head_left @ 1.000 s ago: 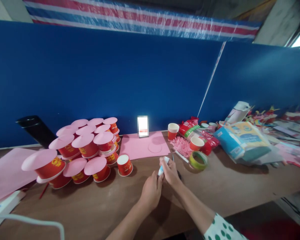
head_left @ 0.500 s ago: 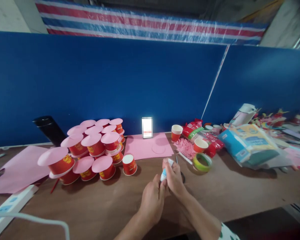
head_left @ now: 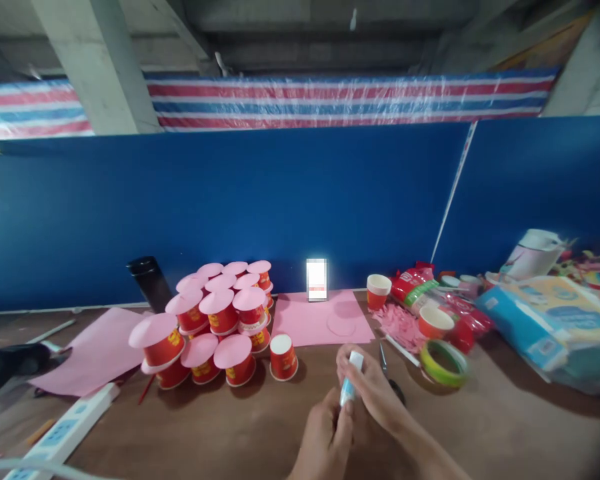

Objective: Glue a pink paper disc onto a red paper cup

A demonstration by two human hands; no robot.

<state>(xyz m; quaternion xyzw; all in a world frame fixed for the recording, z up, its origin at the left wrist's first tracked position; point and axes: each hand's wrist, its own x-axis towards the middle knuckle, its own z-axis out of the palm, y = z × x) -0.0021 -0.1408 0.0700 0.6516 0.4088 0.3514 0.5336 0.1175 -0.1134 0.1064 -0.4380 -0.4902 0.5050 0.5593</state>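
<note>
Both hands are closed round a small white and light-blue tube that looks like a glue stick (head_left: 348,388), held tilted above the brown table. My left hand (head_left: 324,427) grips its lower end. Around its white top end are the fingers of my right hand (head_left: 373,387). A single upturned red paper cup (head_left: 283,358) stands to the left, beyond my left hand. Left of it, red cups topped with pink paper discs (head_left: 233,351) are grouped and partly stacked. Scissors (head_left: 383,358) lie beside my right hand, partly hidden by it.
Pink paper sheets (head_left: 300,323) lie at the back under a bright phone (head_left: 317,280). On the right are paper cups (head_left: 379,291), pink scraps (head_left: 399,325), green tape (head_left: 444,363) and a blue package (head_left: 525,327). A power strip (head_left: 75,417) and black bottle (head_left: 150,283) are left.
The view has tilted up and turned slightly left, so things sit lower and further right. Both hands still grip the glue stick; more of its white end shows now.
</note>
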